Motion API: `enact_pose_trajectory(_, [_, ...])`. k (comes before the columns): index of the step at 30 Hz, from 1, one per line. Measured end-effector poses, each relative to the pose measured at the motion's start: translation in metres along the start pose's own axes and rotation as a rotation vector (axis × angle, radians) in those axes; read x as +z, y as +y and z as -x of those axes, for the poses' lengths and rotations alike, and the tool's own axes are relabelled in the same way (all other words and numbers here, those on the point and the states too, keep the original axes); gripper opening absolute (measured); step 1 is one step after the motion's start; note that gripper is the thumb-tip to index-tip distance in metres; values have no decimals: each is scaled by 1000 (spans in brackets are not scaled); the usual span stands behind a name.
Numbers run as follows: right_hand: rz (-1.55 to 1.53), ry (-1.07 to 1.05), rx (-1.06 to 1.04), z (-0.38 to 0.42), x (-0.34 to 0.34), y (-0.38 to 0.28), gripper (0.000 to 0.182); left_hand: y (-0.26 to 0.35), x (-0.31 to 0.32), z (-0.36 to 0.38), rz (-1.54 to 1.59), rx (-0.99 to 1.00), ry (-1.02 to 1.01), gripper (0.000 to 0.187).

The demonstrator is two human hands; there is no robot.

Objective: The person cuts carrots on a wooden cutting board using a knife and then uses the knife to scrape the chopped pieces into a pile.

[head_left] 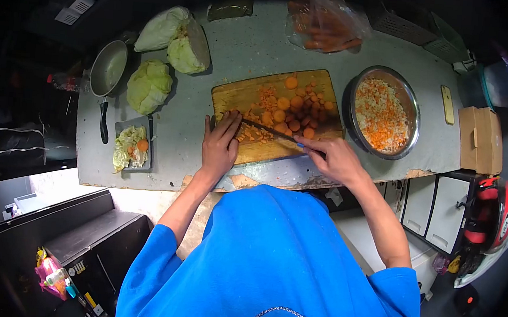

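Note:
My right hand (332,156) is wrapped around the handle of a kitchen knife (268,129), whose dark blade points left across the wooden cutting board (324,81). My left hand (221,143) rests at the board's left edge, its bent fingertips beside the blade's tip. What lies under those fingertips is hidden. Finely chopped carrot (250,133) is scattered around the blade. Behind it lie round carrot slices (283,103) and a heap of darker carrot chunks (306,112).
A steel bowl (417,120) of chopped carrot and pale bits stands right. Left are cabbages (149,85), a frying pan (109,69) and a tray of scraps (131,148). Bagged carrots (327,37) lie at the back. A phone (447,105) and cardboard box (480,139) sit far right.

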State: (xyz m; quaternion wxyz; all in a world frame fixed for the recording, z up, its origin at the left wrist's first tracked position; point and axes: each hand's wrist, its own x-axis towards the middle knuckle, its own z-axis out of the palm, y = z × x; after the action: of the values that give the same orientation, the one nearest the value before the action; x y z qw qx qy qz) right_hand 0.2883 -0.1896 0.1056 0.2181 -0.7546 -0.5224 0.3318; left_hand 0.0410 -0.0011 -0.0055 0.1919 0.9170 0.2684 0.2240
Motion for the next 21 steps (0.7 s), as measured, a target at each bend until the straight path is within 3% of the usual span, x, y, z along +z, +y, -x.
enact_pose_trajectory(2, [197,-11,-12,2,-18,-24,33,-1,-2,-2,14,-4,1,59])
enact_pose_trajectory(8, [55,93,-112,-4,19,32,33,1,1,0,-17,1,-8,58])
enact_pose_trajectory(11, [13,110,-119,-5,3,16,33,0,1,-2,-9,4,-5,58])
enact_pose_trajectory(13, [191,26,-45,-2,-21,-19,32,-1,0,0,3,1,-13,58])
enact_pose_trajectory(14, [191,87,-115,-2,-22,-22,30,-1,-1,0,20,-1,-5,58])
enact_pose_trajectory(18, [31,59,-102,-7,3,20,33,2,1,-4,3,5,5,59])
enact_pose_trajectory(19, [23,1,-9,-4,10,22,36,2,1,-4,0,5,21,59])
enact_pose_trajectory(21, [-26,54,-65,-3,22,34,39,1,0,-6,20,15,-17,60])
